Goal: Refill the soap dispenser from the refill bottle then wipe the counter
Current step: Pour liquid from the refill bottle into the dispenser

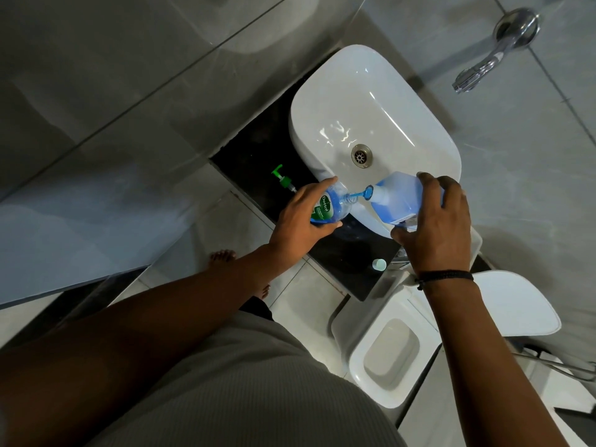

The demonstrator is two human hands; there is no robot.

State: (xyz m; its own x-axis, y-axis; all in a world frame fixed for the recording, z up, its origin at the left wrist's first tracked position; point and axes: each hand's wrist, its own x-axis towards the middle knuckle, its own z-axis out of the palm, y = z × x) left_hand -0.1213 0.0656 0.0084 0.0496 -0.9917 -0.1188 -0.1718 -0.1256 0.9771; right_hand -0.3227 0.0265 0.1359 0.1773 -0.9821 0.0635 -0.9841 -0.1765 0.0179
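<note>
two hands are busy over the dark counter (338, 259) beside the white basin (371, 108). my right hand (435, 227) is wrapped around the refill bottle (400, 198), tipped so its spout meets the neck of the soap dispenser (332, 204), which my left hand (303, 217) grips tilted, fingers closed round its body. blue soap runs in a thin stream between them. i judge the pour goes best slow, the necks kept touching, the dispenser tilted less as it fills. room is tight: the basin rim sits just behind, the counter edge just below my wrists. the green pump (282, 179) lies apart on the left, a small cap (379, 264) near the front edge.
</note>
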